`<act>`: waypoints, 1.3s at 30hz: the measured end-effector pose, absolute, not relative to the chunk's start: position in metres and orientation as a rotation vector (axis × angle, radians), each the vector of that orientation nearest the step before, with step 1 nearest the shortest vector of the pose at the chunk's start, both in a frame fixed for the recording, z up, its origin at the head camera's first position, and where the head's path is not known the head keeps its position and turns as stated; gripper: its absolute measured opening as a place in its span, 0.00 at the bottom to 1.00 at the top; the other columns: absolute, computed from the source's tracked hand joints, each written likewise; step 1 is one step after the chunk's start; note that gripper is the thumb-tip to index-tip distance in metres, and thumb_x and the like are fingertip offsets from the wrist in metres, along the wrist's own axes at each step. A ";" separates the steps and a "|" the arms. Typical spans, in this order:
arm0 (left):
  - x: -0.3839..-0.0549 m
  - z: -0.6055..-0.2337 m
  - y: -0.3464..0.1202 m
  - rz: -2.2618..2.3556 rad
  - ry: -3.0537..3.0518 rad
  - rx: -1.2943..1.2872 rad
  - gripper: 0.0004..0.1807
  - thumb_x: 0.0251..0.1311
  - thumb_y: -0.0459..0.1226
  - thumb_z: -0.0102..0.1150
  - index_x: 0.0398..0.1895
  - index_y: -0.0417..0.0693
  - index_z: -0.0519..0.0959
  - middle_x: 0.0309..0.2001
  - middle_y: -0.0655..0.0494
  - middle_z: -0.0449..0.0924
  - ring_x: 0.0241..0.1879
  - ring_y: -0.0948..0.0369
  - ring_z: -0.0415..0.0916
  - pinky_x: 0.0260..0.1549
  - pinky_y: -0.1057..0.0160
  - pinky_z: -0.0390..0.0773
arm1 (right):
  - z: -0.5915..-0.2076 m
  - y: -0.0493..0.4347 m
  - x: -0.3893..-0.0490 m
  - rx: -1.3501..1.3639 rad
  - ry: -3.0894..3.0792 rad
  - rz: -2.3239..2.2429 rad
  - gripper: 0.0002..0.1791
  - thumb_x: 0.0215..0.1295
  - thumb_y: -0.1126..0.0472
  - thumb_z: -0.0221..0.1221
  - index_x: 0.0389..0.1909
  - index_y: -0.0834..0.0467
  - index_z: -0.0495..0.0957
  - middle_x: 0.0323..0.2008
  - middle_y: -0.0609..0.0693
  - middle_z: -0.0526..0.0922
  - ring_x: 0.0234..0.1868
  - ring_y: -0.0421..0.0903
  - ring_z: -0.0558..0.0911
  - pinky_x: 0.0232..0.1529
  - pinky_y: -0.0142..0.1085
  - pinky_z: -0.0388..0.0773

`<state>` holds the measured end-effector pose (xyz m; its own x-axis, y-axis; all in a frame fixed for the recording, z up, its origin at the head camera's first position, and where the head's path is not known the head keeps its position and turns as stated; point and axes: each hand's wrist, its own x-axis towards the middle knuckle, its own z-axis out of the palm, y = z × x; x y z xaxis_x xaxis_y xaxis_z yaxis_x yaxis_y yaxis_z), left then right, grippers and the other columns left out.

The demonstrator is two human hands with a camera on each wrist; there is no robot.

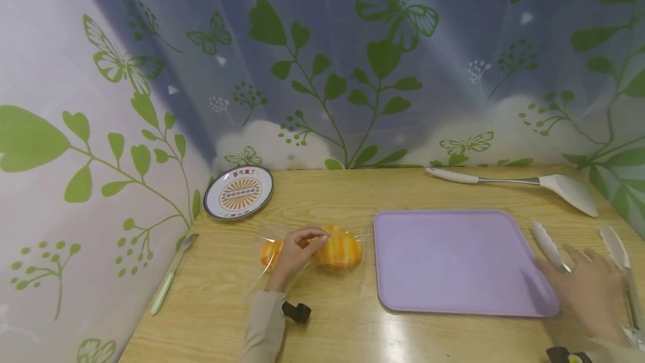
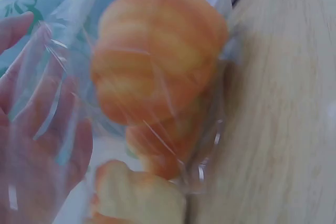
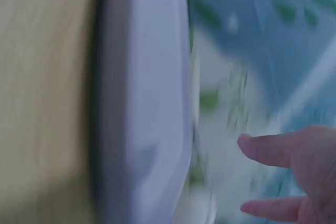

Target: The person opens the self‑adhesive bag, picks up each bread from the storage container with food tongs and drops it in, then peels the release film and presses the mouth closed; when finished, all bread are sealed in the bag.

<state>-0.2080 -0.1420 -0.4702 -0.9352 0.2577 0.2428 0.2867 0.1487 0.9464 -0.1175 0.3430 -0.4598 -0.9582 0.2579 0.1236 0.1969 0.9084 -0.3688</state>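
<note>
Orange-and-yellow striped bread rolls (image 1: 340,248) lie in a clear plastic bag (image 2: 71,51) on the table. My left hand (image 1: 297,248) is over the bag, its thumb and fingertips close together and pinching the plastic. In the left wrist view, the film drapes in front of the fingers, and rolls (image 2: 160,51) show beside them. My right hand (image 1: 584,287) hovers at the right edge of the purple tray (image 1: 458,262), fingers spread, holding nothing. Beneath and around it are tongs (image 1: 617,245) with pale tips and metal arms, partly hidden by the hand.
A round patterned plate (image 1: 214,198) stands at the back left. A fork (image 1: 168,282) with a pale green handle lies along the left edge. A white-headed spatula or spoon (image 1: 509,181) lies at the back right, near the printed curtain (image 1: 322,111).
</note>
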 end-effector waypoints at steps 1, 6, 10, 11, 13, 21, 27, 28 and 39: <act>-0.207 -0.468 -0.142 -1.906 -2.382 -0.564 0.08 0.62 0.33 0.62 0.39 0.35 0.84 0.42 0.48 0.84 0.41 0.69 0.76 0.38 0.70 0.75 | -0.457 0.329 -0.125 -0.277 -2.873 0.543 0.42 0.70 0.38 0.49 0.58 0.77 0.66 0.56 0.83 0.65 0.57 0.79 0.63 0.56 0.74 0.54; -0.200 -0.453 -0.139 -1.718 -2.406 -0.607 0.09 0.62 0.34 0.63 0.42 0.39 0.85 0.47 0.45 0.83 0.49 0.60 0.77 0.52 0.47 0.76 | -0.450 0.254 -0.155 0.152 -2.613 0.805 0.24 0.56 0.61 0.67 0.48 0.74 0.77 0.51 0.81 0.74 0.52 0.77 0.72 0.55 0.70 0.62; -0.205 -0.436 -0.136 -1.661 -2.452 -0.605 0.11 0.64 0.37 0.61 0.46 0.41 0.84 0.48 0.48 0.83 0.52 0.54 0.77 0.57 0.41 0.72 | -0.443 0.194 -0.162 0.371 -2.593 1.010 0.18 0.54 0.66 0.68 0.46 0.70 0.81 0.44 0.71 0.82 0.44 0.66 0.81 0.46 0.55 0.79; -0.209 -0.431 -0.135 -1.634 -2.487 -0.617 0.12 0.65 0.37 0.60 0.47 0.41 0.84 0.49 0.49 0.83 0.53 0.53 0.77 0.57 0.42 0.73 | -0.441 0.180 -0.162 0.408 -2.609 1.083 0.18 0.55 0.66 0.68 0.46 0.70 0.82 0.42 0.68 0.84 0.41 0.62 0.83 0.42 0.50 0.82; -0.222 -0.419 -0.135 -1.560 -2.593 -0.658 0.13 0.68 0.38 0.57 0.50 0.43 0.83 0.51 0.48 0.82 0.53 0.52 0.77 0.57 0.46 0.74 | -0.438 0.156 -0.159 0.440 -2.680 1.231 0.18 0.59 0.63 0.66 0.49 0.68 0.81 0.38 0.60 0.86 0.38 0.53 0.84 0.37 0.39 0.83; -0.291 -0.398 -0.126 -1.033 -3.193 -0.948 0.16 0.72 0.37 0.51 0.56 0.39 0.80 0.58 0.43 0.80 0.58 0.48 0.77 0.58 0.53 0.76 | -0.439 0.096 -0.144 0.523 -2.726 1.934 0.30 0.69 0.58 0.58 0.64 0.74 0.66 0.30 0.60 0.85 0.23 0.42 0.80 0.24 0.29 0.78; -0.307 -0.422 -0.099 -0.904 -3.450 -0.897 0.13 0.68 0.36 0.55 0.51 0.41 0.83 0.55 0.46 0.82 0.54 0.52 0.79 0.54 0.59 0.79 | -0.450 0.072 -0.140 0.419 -2.658 2.253 0.28 0.71 0.59 0.56 0.64 0.73 0.65 0.28 0.62 0.84 0.17 0.36 0.77 0.21 0.28 0.77; -0.307 -0.425 -0.096 -0.905 -3.472 -0.900 0.13 0.67 0.37 0.56 0.50 0.41 0.83 0.53 0.47 0.83 0.50 0.54 0.80 0.50 0.62 0.80 | -0.451 0.070 -0.139 0.409 -2.642 2.276 0.27 0.71 0.59 0.56 0.62 0.73 0.67 0.29 0.62 0.85 0.16 0.36 0.77 0.21 0.27 0.77; -0.313 -0.442 -0.085 -0.875 -3.532 -0.949 0.13 0.67 0.40 0.57 0.48 0.45 0.84 0.52 0.50 0.84 0.51 0.57 0.78 0.53 0.60 0.77 | -0.460 0.060 -0.133 0.279 -2.577 2.374 0.19 0.69 0.62 0.55 0.53 0.72 0.74 0.29 0.59 0.86 0.15 0.37 0.77 0.20 0.32 0.80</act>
<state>-0.3128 -0.0849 -0.4418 -0.6990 0.5652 -0.4381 0.2953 0.7862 0.5429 -0.1334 0.0597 -0.4596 -0.9188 -0.3591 -0.1641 0.1342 0.1070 -0.9852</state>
